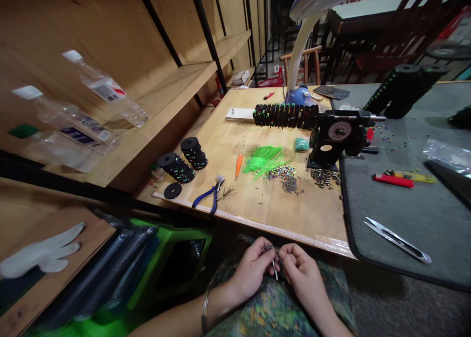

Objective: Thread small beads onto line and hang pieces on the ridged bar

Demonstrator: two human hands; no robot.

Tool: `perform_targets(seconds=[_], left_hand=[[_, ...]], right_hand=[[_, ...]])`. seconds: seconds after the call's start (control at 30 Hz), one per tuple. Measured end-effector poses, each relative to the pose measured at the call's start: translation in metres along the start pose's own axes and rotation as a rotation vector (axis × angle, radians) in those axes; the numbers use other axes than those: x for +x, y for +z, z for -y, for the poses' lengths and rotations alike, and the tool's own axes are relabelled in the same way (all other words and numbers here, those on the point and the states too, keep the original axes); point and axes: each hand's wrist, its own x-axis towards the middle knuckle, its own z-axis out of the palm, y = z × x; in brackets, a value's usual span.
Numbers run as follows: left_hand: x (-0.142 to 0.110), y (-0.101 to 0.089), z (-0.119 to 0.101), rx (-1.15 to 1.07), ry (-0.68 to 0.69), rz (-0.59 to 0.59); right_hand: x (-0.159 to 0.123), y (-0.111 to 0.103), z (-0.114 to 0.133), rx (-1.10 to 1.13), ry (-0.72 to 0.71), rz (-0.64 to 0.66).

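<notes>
Above my lap, near the table's front edge, my left hand is pinched around a small grey piece, too small to name. A thin white strip hangs down below those fingers. Close beside it, thumb and forefinger of my right hand are pressed together; what they hold, if anything, is too small to make out. On the table beyond lie bright green strands, multicoloured beads, small grey metal bits and an orange pointed float-like piece. Blue-handled pliers lie to the left.
Black spools stand in stacks at the left. A black winding device carries a row of wound spools. Snips and a red cutter rest on the grey mat. A measuring tape runs along the front edge.
</notes>
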Motion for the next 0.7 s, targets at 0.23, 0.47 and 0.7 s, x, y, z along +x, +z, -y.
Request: perform_targets(seconds=[0.23,0.47,0.7], left_hand=[[0.0010,0.0003,0.0026,-0.036,-0.013,0.018],[0.0007,0.0019,-0.0008,0.065,-0.023,-0.028],[0.0008,0.0038,-0.0022,0.074,-0.040,-0.074]], right_hand=[[0.0007,-0.0032,-0.0077,-0.048,0.002,-0.011],[-0.0020,-0.0026,-0.0072,-0.103,-0.035,-0.011],[-0.0038,-0.0040,-0.0096,-0.209,-0.132,0.004]])
